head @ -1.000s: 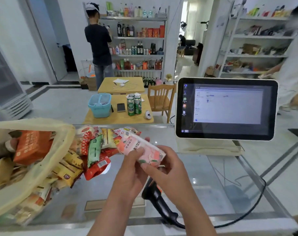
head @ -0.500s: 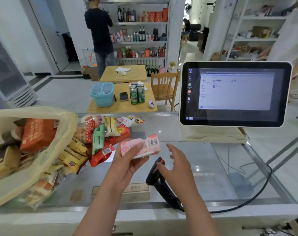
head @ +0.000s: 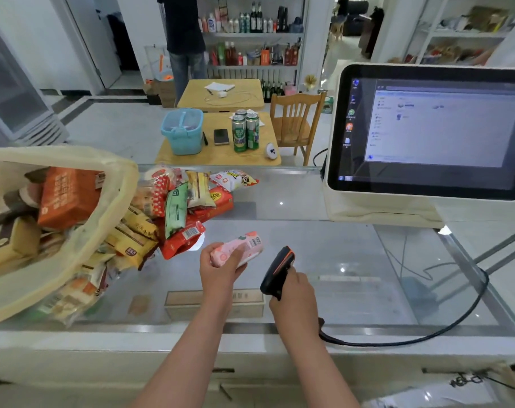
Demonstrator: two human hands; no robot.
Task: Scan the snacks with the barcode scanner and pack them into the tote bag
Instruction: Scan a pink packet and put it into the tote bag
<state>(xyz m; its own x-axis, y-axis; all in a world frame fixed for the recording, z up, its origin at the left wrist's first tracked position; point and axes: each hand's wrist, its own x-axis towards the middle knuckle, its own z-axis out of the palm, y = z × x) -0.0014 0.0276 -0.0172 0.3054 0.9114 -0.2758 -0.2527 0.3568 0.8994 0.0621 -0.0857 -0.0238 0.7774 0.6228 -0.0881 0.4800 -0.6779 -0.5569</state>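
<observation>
The left hand (head: 220, 267) grips a pink plastic snack packet (head: 238, 250) above the glass counter (head: 353, 254), its long axis running left-right, barcode end up-right. The right hand (head: 294, 295) holds the black-and-orange barcode scanner (head: 278, 269), head aimed up-left toward the packet.

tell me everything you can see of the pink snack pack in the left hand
The pink snack pack is a small, soft-looking glossy wrapper, pale pink with red-orange and green print. A white barcode label faces up at its right end. It is held above the glass counter, roughly level, right end slightly raised. The left hand grips its left half, fingers curled round it. The head of the barcode scanner is close to that labelled end, not touching.
</observation>
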